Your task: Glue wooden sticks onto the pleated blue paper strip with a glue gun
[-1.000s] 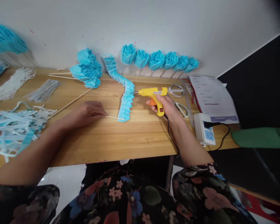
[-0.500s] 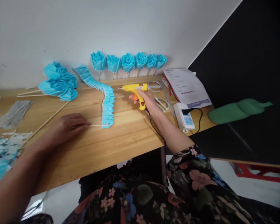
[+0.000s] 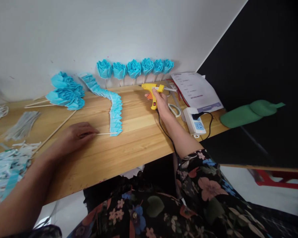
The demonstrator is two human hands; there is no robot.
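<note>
My left hand rests on the wooden table, fingers pinched on a thin wooden stick whose tip meets the near end of a long pleated blue paper strip. My right hand is closed round the handle of a yellow hot glue gun, held at the back of the table with its nozzle pointing left. Its black cord runs under my forearm.
A row of blue paper roses leans on the wall. More blue flowers on sticks lie at left, with grey strips and paper offcuts. Scissors, a power strip, papers and a green object sit right.
My right hand has carried the glue gun back and to the right, away from the pleated strip. My left hand has kept the stick in place. The view has turned right.
</note>
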